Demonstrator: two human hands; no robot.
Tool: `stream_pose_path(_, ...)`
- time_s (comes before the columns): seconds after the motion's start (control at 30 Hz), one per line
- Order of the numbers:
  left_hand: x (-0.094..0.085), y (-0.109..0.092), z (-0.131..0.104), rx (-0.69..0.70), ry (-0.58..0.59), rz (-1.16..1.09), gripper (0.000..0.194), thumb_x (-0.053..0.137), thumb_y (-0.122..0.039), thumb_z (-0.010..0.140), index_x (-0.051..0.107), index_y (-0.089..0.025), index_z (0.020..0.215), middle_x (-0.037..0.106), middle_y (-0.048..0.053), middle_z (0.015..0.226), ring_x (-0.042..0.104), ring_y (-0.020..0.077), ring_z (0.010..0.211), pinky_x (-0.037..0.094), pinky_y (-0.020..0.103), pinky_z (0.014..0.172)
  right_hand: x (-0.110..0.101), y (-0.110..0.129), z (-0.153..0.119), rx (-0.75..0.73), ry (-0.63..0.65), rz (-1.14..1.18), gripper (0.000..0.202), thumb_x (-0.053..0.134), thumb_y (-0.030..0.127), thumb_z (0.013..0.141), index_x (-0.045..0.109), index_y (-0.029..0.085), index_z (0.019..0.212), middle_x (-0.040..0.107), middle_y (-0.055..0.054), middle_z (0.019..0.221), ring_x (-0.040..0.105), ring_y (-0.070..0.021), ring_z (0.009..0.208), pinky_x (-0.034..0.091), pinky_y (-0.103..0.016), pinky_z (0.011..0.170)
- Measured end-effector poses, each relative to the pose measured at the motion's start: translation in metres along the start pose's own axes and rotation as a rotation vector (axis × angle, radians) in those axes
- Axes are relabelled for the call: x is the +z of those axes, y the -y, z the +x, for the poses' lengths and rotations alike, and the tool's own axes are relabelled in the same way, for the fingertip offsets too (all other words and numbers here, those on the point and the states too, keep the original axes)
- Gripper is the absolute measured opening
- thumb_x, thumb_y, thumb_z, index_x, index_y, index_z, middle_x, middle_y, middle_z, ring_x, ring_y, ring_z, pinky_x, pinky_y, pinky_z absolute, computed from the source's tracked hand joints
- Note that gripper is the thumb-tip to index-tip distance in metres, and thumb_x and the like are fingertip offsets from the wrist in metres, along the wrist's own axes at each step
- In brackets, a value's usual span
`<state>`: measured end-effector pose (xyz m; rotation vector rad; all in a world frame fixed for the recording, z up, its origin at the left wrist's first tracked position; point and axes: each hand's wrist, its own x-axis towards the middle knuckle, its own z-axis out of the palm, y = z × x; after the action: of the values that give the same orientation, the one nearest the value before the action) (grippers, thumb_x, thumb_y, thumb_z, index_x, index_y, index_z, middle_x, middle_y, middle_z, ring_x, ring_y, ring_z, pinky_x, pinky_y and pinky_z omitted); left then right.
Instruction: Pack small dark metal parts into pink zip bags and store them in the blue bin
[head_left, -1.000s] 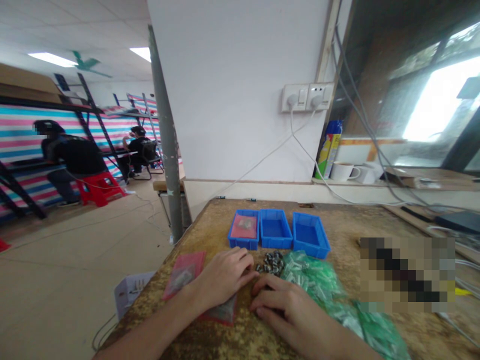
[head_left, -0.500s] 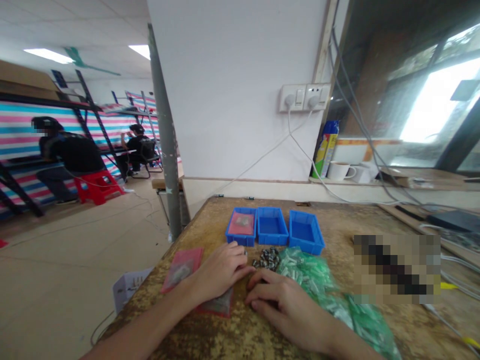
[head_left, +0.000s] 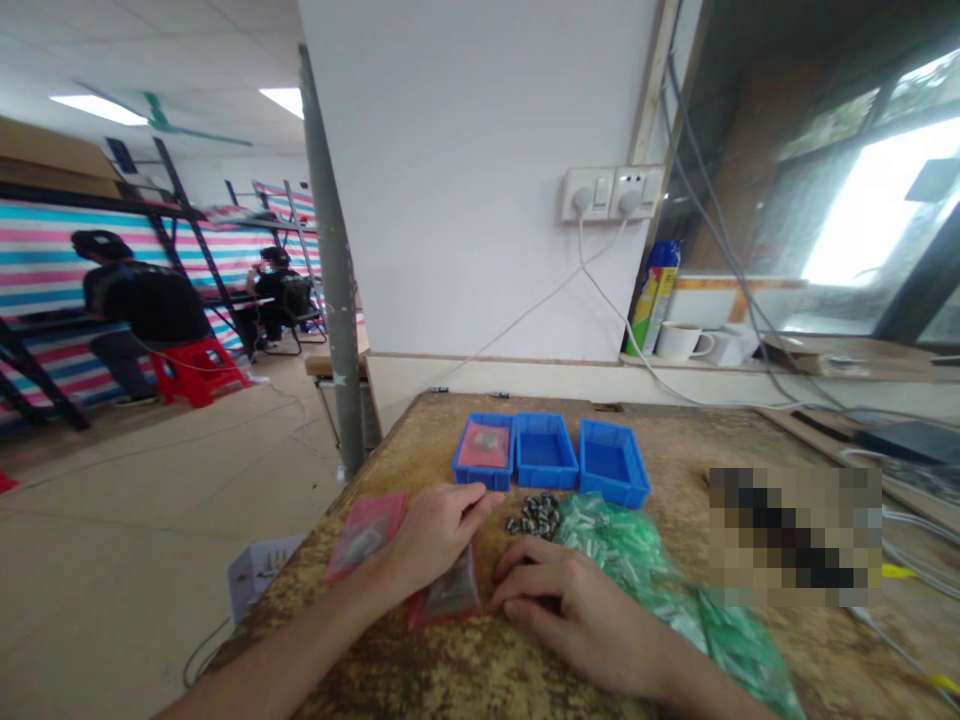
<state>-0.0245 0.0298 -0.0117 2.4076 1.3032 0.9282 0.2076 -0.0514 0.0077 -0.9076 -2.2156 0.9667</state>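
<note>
My left hand (head_left: 442, 527) is over the worn wooden table between two pink bags, its fingers closed together and pointing right; what they hold, if anything, is hidden. A pink bag (head_left: 367, 535) lies left of it, and another pink bag (head_left: 450, 592) lies partly under its wrist. My right hand (head_left: 559, 605) rests on the table with curled fingers, just below a small pile of dark metal parts (head_left: 536, 514). Green plastic bags (head_left: 615, 540) of clear pieces lie beside it. A third pink bag (head_left: 484, 444) sits in the left blue tray (head_left: 484, 480).
Two more blue trays, the middle one (head_left: 545, 452) and the right one (head_left: 613, 464), stand in the row. A blurred dark object (head_left: 787, 535) lies at right. Cables, a mug (head_left: 679, 342) and a spray can (head_left: 654, 298) are behind. Two people sit far left.
My left hand has turned and its fingers now reach slightly farther right and lie closer together. More of the pink bag below it shows. My right hand has barely moved.
</note>
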Motion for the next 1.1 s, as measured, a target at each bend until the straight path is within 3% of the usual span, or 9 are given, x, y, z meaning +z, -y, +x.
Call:
stream_pose_path(0.27, 0.005, -0.013, -0.001, -0.148, -0.112, -0.118, 0.051, 0.038, -0.056, 0.114, 0.059, -0.025, 0.079, 0.065, -0.001, 0.069, 0.062, 0.0194, 0.065, 0.038, 0.028, 0.062, -0.008, 0.003, 0.003, -0.018, 0.04, 0.246, 0.033, 0.06, 0.04, 0.112, 0.089, 0.025, 0.104, 0.08, -0.006, 0.107, 0.073, -0.0245, 0.107, 0.053, -0.035, 0.1)
stream_pose_path(0.4, 0.01, -0.015, -0.003, -0.158, -0.091, -0.104, 0.045, 0.043, -0.053, 0.113, 0.06, -0.025, 0.082, 0.066, -0.001, 0.07, 0.064, 0.0201, 0.066, 0.036, 0.029, 0.063, -0.005, -0.007, 0.002, 0.093, 0.006, 0.33, 0.033, 0.064, 0.046, 0.11, 0.08, 0.02, 0.097, 0.072, -0.002, 0.09, 0.064, -0.0192, 0.083, 0.049, -0.03, 0.079)
stream_pose_path(0.53, 0.011, -0.019, -0.005, -0.146, -0.068, -0.085, 0.041, 0.045, -0.05, 0.113, 0.061, -0.025, 0.084, 0.068, -0.001, 0.073, 0.067, 0.0205, 0.068, 0.034, 0.029, 0.064, -0.004, -0.011, 0.001, 0.126, -0.028, 0.472, 0.027, 0.074, 0.049, 0.103, 0.069, 0.023, 0.109, 0.063, 0.003, 0.086, 0.049, -0.0142, 0.07, 0.037, -0.026, 0.064)
stream_pose_path(0.73, 0.009, -0.025, -0.006, -0.137, -0.044, -0.149, 0.038, 0.045, -0.047, 0.114, 0.066, -0.025, 0.091, 0.073, -0.001, 0.078, 0.07, 0.0206, 0.072, 0.039, 0.029, 0.066, -0.006, -0.007, 0.003, 0.079, 0.068, 0.341, 0.033, 0.066, 0.047, 0.108, 0.084, 0.021, 0.099, 0.076, -0.003, 0.095, 0.067, -0.0214, 0.091, 0.048, -0.031, 0.084)
stream_pose_path(0.9, 0.01, -0.025, -0.005, -0.112, -0.049, -0.243, 0.034, 0.048, -0.049, 0.114, 0.067, -0.025, 0.1, 0.073, 0.0, 0.085, 0.069, 0.0201, 0.077, 0.046, 0.029, 0.073, -0.001, -0.021, 0.005, 0.143, -0.074, 0.402, 0.037, 0.07, 0.051, 0.105, 0.077, 0.018, 0.09, 0.071, -0.001, 0.084, 0.06, -0.0163, 0.078, 0.043, -0.026, 0.072)
stream_pose_path(1.03, 0.01, -0.025, -0.005, -0.083, -0.027, -0.364, 0.027, 0.055, -0.049, 0.111, 0.066, -0.025, 0.118, 0.073, 0.001, 0.095, 0.072, 0.0212, 0.087, 0.053, 0.031, 0.082, 0.001, -0.036, 0.007, 0.198, -0.187, 0.568, 0.043, 0.086, 0.057, 0.092, 0.066, 0.019, 0.089, 0.058, 0.006, 0.067, 0.043, -0.0093, 0.056, 0.03, -0.021, 0.051)
stream_pose_path(1.1, 0.009, -0.025, -0.006, -0.064, -0.024, -0.387, 0.028, 0.06, -0.047, 0.109, 0.064, -0.025, 0.126, 0.075, 0.002, 0.103, 0.073, 0.0228, 0.095, 0.055, 0.033, 0.089, 0.002, -0.04, 0.008, 0.206, -0.204, 0.644, 0.046, 0.089, 0.057, 0.089, 0.061, 0.021, 0.09, 0.058, 0.007, 0.068, 0.041, -0.0073, 0.049, 0.03, -0.019, 0.045)
